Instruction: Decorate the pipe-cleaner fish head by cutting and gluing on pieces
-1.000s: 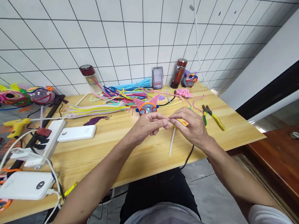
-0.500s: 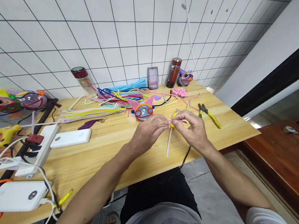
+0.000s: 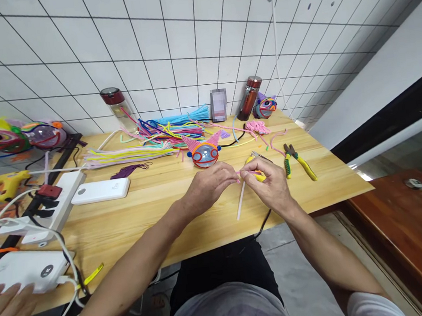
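My left hand pinches one end of a small pink strip over the wooden table. The fingers of my right hand are closed on the same pink strip, close to the left fingertips. Under the right hand lies a yellow-handled tool with a metal tip, and a white stick points down from there. Just behind the hands stands a clear round figure with pink ears and red rings.
Pliers lie to the right. Behind are pipe cleaners, a bottle, a flask and a phone. Left are a power strip, power banks and a glue gun. Another person's hand is at lower left.
Another person's hand has come into view at the lower left, over the power bank. The view has shifted slightly. My hands stay close together on the pink strip.
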{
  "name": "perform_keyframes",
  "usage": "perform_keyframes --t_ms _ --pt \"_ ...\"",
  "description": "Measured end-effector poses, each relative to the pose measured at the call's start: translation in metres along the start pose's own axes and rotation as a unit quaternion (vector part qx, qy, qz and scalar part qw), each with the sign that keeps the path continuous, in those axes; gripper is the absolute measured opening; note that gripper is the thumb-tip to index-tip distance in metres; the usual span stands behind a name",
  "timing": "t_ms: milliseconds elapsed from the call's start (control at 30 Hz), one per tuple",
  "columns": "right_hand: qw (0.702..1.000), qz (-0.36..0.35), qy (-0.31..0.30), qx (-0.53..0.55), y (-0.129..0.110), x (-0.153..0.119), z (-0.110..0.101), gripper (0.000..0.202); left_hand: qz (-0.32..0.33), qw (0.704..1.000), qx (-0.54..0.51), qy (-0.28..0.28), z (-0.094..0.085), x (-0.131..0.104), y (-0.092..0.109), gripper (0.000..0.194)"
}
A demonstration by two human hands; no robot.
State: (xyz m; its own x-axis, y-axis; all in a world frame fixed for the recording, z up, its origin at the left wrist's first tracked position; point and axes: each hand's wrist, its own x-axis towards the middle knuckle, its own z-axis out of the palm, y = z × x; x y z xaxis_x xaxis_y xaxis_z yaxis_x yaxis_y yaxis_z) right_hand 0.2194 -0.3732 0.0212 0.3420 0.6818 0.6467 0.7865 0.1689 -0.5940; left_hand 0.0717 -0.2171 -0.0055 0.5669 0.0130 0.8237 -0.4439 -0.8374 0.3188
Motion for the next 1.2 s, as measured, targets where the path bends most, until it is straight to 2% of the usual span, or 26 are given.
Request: perform_keyframes --t_ms 133,333,600,667,767,867,967,1067,1133,1200 --pt "1.000 -0.012 -0.010 0.006 0.002 -0.001 0.004 0.015 0.009 1.000 0.009 0.016 0.001 -0.002 -0.002 0.011" --pt "0.999 -0.026 -0.029 -0.005 0.008 -0.003 0.005 0.014 -0.032 0.999 0.003 0.010 0.002 -0.006 -0.004 0.011" --pt "0.998 -0.032 -0.061 -0.014 0.015 -0.004 0.003 0.014 -0.051 0.999 0.002 0.012 0.006 -0.011 -0.006 0.009" --pt "0.997 -0.031 -0.063 -0.013 0.015 -0.004 0.003 0.014 -0.084 0.996 -0.003 0.014 0.008 -0.015 -0.006 0.007" --pt "0.997 -0.026 -0.065 -0.013 0.016 -0.004 0.002 0.013 -0.151 0.988 -0.025 0.018 0.009 -0.018 -0.006 0.024" --pt "0.997 -0.025 -0.071 -0.018 0.019 -0.004 0.002 0.013 -0.200 0.978 -0.064 0.012 0.009 -0.017 -0.003 0.017" --pt "0.997 -0.033 -0.071 -0.016 0.023 -0.006 0.004 0.014 -0.300 0.944 -0.137 0.004 0.010 -0.013 0.001 0.019" --pt "0.996 -0.045 -0.081 -0.012 0.028 -0.009 0.006 0.013 -0.418 0.877 -0.238 -0.011 0.011 -0.010 0.003 0.028" --pt "0.995 -0.041 -0.087 -0.010 0.033 -0.013 0.004 0.013 -0.463 0.841 -0.280 -0.015 0.011 -0.009 0.003 0.030" --pt "0.997 -0.016 -0.072 -0.011 0.042 -0.017 -0.002 0.023 -0.490 0.818 -0.301 -0.002 0.011 -0.010 0.002 0.031"
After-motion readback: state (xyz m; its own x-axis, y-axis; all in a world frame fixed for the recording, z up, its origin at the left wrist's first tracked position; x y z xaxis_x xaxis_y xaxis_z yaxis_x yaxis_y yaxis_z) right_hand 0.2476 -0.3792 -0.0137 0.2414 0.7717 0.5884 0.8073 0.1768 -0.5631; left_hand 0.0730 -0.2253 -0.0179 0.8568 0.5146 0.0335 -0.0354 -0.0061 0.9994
